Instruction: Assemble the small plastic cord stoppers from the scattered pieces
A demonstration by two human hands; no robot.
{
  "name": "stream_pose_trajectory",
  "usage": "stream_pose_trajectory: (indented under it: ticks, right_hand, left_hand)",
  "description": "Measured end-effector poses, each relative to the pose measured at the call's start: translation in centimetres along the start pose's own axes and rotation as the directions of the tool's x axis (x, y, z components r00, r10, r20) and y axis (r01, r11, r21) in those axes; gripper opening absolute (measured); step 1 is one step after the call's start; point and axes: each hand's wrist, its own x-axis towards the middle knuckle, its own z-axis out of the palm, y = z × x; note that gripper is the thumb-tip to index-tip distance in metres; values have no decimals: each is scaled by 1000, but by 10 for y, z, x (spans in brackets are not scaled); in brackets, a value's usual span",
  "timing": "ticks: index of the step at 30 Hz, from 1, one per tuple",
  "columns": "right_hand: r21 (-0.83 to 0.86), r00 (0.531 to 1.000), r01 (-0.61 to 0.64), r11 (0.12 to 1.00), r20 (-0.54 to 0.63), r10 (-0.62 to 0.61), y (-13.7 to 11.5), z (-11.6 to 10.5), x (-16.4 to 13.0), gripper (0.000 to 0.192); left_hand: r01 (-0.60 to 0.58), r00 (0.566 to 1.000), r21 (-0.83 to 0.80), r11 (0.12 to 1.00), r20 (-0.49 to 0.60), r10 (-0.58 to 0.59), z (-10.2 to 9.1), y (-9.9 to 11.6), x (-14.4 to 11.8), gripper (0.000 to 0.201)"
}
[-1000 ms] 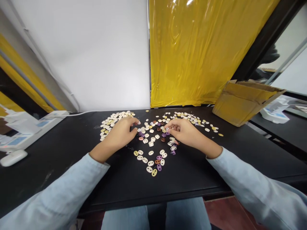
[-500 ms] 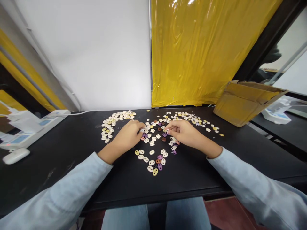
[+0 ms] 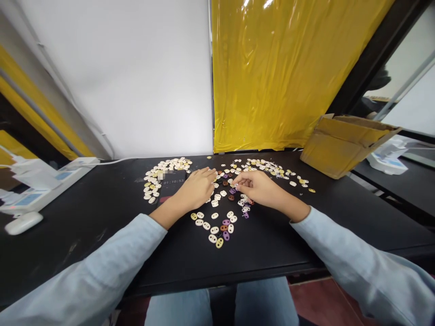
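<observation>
My left hand lies palm down with its fingers stretched forward over several small oval two-holed pieces, button-like, hiding part of them. To its right, my right hand has its fingers curled and thumb against the forefinger. A tiny pale bit shows at those fingertips, too small to name, beside a purple piece. Between the hands are cream, brown and black pieces, among them a brown one. Nearer me, cream pieces, a yellow piece and a purple piece form a V-like shape.
A phone showing a timer lies left of my left hand, with cream pieces curving around it. More pieces are heaped at the back right. A cardboard box, a power strip and a white mouse-like object flank the table.
My left hand has moved slightly right and flattened from a pinch to outstretched fingers, uncovering pieces of the phone screen's area, now lit. My right hand stays nearly in place.
</observation>
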Motion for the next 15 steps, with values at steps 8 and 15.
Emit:
stream_pose_trajectory:
  ticks: [8,15]
  right_hand:
    - [-32,999,38,999,-22,-38,-2,1,0,13]
    - [-46,999,38,998,-14,-39,-4,0,-1,16]
  left_hand:
    - [-15,993,-17,1000,-115,13,-3,4,0,32]
    - [-9,990,-18,1000,-143,6,3,8,4,31]
